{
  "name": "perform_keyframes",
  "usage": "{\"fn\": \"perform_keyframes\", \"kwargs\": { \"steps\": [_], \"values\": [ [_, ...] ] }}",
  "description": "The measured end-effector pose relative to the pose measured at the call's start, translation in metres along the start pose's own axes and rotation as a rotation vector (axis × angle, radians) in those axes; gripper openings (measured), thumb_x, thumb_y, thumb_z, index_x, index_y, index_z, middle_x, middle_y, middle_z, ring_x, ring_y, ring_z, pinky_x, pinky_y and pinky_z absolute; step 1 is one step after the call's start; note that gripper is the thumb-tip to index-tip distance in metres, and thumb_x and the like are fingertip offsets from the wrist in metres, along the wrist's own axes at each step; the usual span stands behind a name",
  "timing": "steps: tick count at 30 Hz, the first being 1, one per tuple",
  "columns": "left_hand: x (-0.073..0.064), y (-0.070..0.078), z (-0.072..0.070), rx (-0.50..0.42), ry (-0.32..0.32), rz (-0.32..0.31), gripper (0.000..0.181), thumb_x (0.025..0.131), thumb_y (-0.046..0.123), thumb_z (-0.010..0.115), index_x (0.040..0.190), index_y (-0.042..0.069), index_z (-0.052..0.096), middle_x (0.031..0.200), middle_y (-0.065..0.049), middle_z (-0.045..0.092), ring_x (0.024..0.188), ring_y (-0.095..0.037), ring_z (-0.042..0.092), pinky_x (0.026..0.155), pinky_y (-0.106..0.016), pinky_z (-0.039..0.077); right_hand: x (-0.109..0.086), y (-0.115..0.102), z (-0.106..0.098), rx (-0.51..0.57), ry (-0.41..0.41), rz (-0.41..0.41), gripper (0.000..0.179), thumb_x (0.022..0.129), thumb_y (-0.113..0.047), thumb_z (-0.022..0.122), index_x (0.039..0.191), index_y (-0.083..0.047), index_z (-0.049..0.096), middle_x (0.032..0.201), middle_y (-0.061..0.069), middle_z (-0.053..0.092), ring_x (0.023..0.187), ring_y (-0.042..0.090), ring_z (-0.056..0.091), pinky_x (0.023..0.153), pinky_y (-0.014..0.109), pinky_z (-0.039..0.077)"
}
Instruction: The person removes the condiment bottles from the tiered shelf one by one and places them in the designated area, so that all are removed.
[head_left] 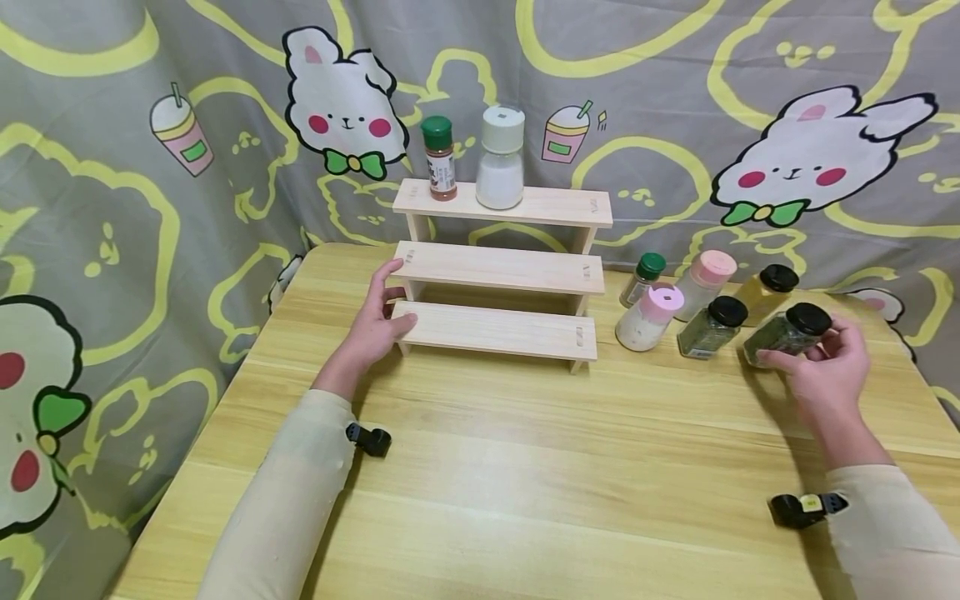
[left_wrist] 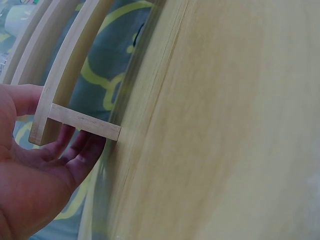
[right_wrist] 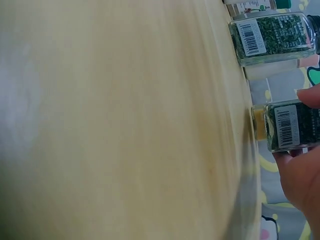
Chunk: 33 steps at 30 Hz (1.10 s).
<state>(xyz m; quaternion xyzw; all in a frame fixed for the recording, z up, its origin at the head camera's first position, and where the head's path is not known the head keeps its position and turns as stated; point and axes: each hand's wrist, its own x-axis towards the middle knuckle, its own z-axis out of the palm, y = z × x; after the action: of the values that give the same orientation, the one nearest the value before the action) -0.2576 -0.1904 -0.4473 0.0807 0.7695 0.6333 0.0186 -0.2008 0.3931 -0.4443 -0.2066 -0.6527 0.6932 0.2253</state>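
Observation:
My left hand (head_left: 375, 323) grips the left end of a three-tier wooden shelf (head_left: 495, 330). In the left wrist view the thumb lies over the board (left_wrist: 65, 70), and the fingers curl in beneath it by the end support. On the right, my right hand (head_left: 834, 367) holds a black-lidded glass jar of dried green herbs (head_left: 783, 335) between thumb and fingers. This jar leans a little, its barcode label (right_wrist: 287, 125) facing the right wrist camera; its base looks slightly off the table. A similar herb jar (head_left: 708, 332) stands just left of it.
On the top tier stand a green-capped spice bottle (head_left: 441, 162) and a white-lidded shaker (head_left: 501, 171). Right of the shelf are a pink-lidded shaker (head_left: 647, 323), another pink-lidded one (head_left: 701, 287), a small green-capped bottle (head_left: 642, 282) and a black-lidded yellow jar (head_left: 761, 298). A patterned curtain (head_left: 645, 75) hangs behind.

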Motion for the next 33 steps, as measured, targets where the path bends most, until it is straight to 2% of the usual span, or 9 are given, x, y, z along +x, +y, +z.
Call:
{"fn": "perform_keyframes", "kwargs": {
  "steps": [3,9,14,25,30,33],
  "values": [
    [0.0,0.0,0.0,0.001,0.001,0.0,0.084,0.093,-0.01,0.057,0.155,0.035,0.024,0.139,-0.024,0.039,0.119,-0.039,0.045,0.088,-0.043,0.04,0.0,0.004,-0.001,0.008,-0.024,0.008,0.082,0.055,0.035,0.075,0.116,-0.018,0.058,0.109,-0.001,0.054,0.078,0.009,0.05,0.059,0.013,0.048],
    [0.0,0.0,0.001,0.003,0.0,0.002,0.083,0.093,-0.01,0.057,0.155,0.035,0.024,0.138,-0.024,0.04,0.118,-0.039,0.046,0.088,-0.044,0.041,0.001,0.012,-0.003,0.019,-0.076,-0.003,0.082,0.057,0.035,0.074,0.117,-0.018,0.056,0.109,-0.001,0.053,0.083,0.008,0.053,0.063,0.013,0.049],
    [0.0,-0.001,0.001,0.002,-0.002,0.005,0.084,0.093,-0.01,0.057,0.156,0.033,0.023,0.138,-0.024,0.04,0.119,-0.04,0.045,0.09,-0.043,0.039,0.003,0.015,-0.005,0.014,-0.092,-0.009,0.082,0.059,0.035,0.073,0.118,-0.019,0.054,0.111,-0.002,0.053,0.083,0.008,0.051,0.063,0.013,0.049],
    [0.0,-0.001,0.0,-0.004,-0.008,0.004,0.084,0.093,-0.01,0.057,0.155,0.035,0.022,0.139,-0.027,0.039,0.115,-0.04,0.047,0.086,-0.042,0.043,0.005,0.015,-0.006,-0.021,-0.122,-0.017,0.084,0.062,0.032,0.074,0.121,-0.022,0.05,0.11,-0.003,0.052,0.08,0.008,0.044,0.061,0.012,0.047],
    [-0.001,0.001,0.0,-0.005,-0.007,-0.005,0.083,0.094,-0.009,0.057,0.155,0.036,0.024,0.137,-0.023,0.04,0.115,-0.039,0.047,0.084,-0.041,0.044,0.004,0.014,-0.005,0.027,-0.135,-0.018,0.094,0.061,0.034,0.074,0.129,-0.022,0.042,0.111,-0.001,0.046,0.074,0.008,0.039,0.057,0.012,0.046],
    [-0.001,0.002,0.0,-0.012,-0.007,-0.011,0.083,0.094,-0.009,0.057,0.155,0.037,0.024,0.138,-0.023,0.039,0.115,-0.038,0.046,0.082,-0.041,0.044,0.001,0.011,-0.005,0.043,-0.137,-0.012,0.101,0.061,0.033,0.076,0.135,-0.024,0.036,0.115,-0.001,0.041,0.08,0.008,0.042,0.06,0.013,0.047]
  ]
}}
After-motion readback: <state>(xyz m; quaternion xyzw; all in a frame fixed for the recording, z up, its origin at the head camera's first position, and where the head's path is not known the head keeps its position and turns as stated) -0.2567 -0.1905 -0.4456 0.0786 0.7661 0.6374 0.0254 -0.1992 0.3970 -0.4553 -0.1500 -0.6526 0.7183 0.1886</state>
